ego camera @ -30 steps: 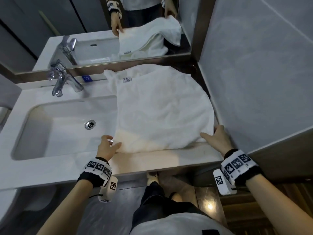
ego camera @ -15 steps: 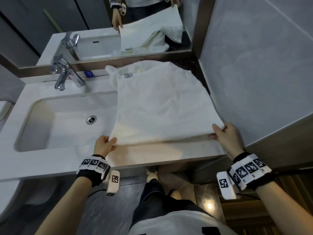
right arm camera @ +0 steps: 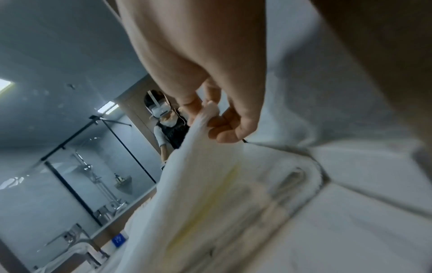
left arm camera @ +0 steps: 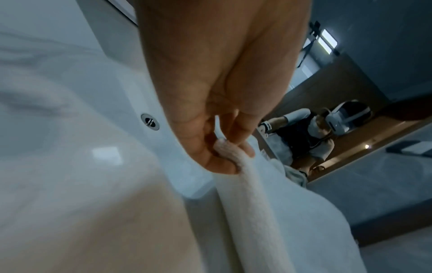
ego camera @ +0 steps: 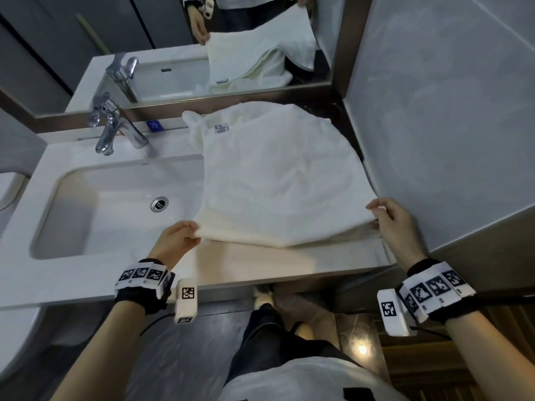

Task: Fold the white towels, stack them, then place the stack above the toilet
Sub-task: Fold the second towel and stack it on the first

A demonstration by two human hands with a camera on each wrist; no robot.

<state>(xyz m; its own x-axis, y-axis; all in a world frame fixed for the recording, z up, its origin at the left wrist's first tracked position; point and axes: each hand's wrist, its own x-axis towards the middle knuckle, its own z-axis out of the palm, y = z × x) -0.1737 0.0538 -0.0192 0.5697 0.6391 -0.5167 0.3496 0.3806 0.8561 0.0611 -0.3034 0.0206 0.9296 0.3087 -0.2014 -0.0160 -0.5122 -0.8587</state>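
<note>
Basin point(ego camera: 95, 209): sunk in the left part of the vanity counter point(ego camera: 260, 264), drain at its middle; the tap point(ego camera: 111, 131) stands at the back edge.
Left hand point(ego camera: 173, 241): at the front edge of the counter, beside the basin's right rim; thumb and forefinger pinch the near-left corner of the towel point(ego camera: 278, 180), the rolled hem caught between the fingertips point(left arm camera: 224, 162) in the left wrist view.
Towel: white, spread over the right part of the counter from the front edge back to the mirror point(ego camera: 173, 39); its left margin overhangs the basin, and the near edge is raised off the counter between the two hands. A small label point(ego camera: 221, 128) lies at the far-left corner. More white cloth lies under it at the back and at the right; whether that is a second towel cannot be told.
Right hand point(ego camera: 396, 224): at the front-right corner of the counter, close to the wall point(ego camera: 434, 111); its fingers point(right arm camera: 224, 127) curl on the near-right corner of the towel, thumb on top.
Step in hand: judged to be the first fold of this towel, both near corners lifted.
Next move: probably to carry the near edge level toward the back edge and lay it on the far edge, corners matched, keeping the left margin clear of the basin.
</note>
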